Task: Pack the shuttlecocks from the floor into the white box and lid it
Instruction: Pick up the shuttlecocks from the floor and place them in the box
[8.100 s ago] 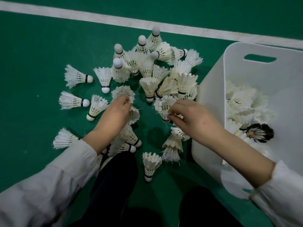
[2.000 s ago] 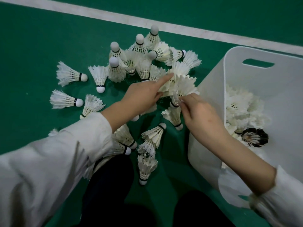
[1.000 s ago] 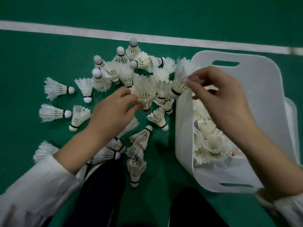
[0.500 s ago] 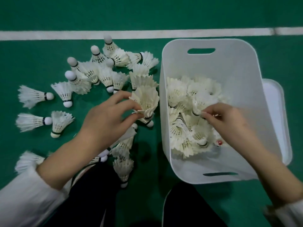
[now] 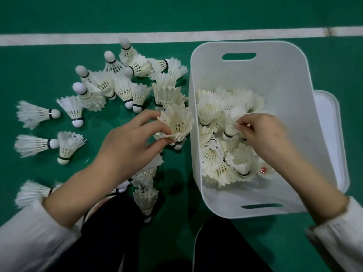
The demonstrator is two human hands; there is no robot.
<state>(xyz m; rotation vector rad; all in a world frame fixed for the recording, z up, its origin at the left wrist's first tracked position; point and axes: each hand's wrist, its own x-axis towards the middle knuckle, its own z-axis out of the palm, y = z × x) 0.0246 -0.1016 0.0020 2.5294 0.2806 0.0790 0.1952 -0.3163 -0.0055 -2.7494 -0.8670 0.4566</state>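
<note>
One view only, from the camera on my head. It faces forward and steeply down, almost straight onto the green floor (image 5: 49, 75). It is wide-angle and near. My left hand (image 5: 129, 146) and right hand (image 5: 263, 134) sit mid-frame, and my sleeves (image 5: 29, 242) are cut off by the lower corners. The white line (image 5: 98, 38) crosses the top, slightly tilted. The white box (image 5: 275, 75) fills the right half, seen from above into its inside. The lid (image 5: 330, 134) shows along its right side. Loose shuttlecocks (image 5: 125, 91) take the left half. My dark trousers (image 5: 110, 232) run along the bottom edge.
</note>
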